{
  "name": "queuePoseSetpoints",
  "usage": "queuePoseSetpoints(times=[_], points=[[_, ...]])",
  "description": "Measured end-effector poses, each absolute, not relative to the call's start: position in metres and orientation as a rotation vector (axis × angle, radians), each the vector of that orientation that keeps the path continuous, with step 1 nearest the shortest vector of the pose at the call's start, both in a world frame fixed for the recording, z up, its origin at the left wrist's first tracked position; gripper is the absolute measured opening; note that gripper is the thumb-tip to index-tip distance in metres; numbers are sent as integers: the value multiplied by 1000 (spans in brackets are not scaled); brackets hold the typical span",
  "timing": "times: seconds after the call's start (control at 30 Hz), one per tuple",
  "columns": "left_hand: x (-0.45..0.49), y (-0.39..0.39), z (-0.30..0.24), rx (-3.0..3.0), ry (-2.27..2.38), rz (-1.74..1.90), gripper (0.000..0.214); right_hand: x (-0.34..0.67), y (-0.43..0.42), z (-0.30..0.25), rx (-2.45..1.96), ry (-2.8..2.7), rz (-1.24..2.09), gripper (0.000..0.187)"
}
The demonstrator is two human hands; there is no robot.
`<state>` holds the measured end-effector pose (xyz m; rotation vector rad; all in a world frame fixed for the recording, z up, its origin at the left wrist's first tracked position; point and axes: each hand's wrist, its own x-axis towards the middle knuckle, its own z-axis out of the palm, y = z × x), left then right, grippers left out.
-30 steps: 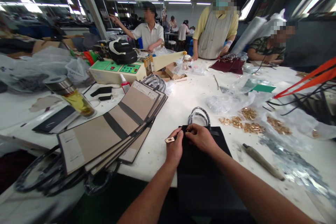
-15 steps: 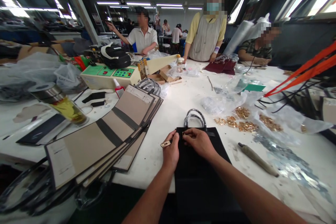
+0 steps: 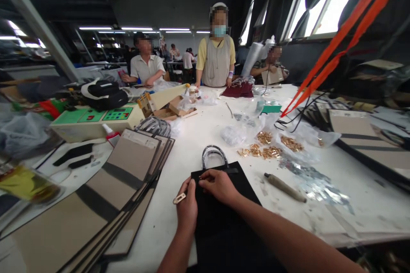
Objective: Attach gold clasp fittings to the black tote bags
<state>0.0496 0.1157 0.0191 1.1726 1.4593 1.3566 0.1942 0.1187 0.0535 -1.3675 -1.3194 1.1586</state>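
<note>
A black handbag (image 3: pixel 230 222) lies flat before me, its plastic-wrapped handles (image 3: pixel 214 152) pointing away. My left hand (image 3: pixel 186 204) is closed at the bag's upper left edge, thumb up against it. From its fingers sticks out a small gold metal plate (image 3: pixel 180 198) with a slot. My right hand (image 3: pixel 221 185) rests over the top of the bag, thumb and forefinger pinched together near the left thumb. At those fingertips a tiny glint shows; what they pinch is mostly hidden.
Stacked bag panels (image 3: pixel 128 175) lie left, beside a glass bottle (image 3: pixel 28 183) and a green-topped machine (image 3: pixel 96 119). Gold fittings (image 3: pixel 271 152), silver metal plates (image 3: pixel 317 183) and a wrapped-handled tool (image 3: pixel 285 187) lie right. Orange straps (image 3: pixel 339 51) hang there. Co-workers are across the table (image 3: pixel 205 130).
My view has swung to the right, so the bag and both hands appear further left. The hands keep the same hold at the bag's top edge. A co-worker at the right now holds up a panel.
</note>
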Motion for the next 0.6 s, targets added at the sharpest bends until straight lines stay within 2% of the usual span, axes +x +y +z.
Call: queuePoseSetpoints(times=[0.13, 0.43, 0.6], points=[[48, 119, 18, 1164, 1458, 1371, 46, 230, 102, 65, -1347, -1386, 1057, 19], [50, 130, 6, 1066, 1501, 1403, 50, 413, 97, 60, -1931, -1273, 468, 16], [51, 131, 9, 1021, 1518, 1379, 51, 442, 104, 52, -2080, -1335, 327, 16]])
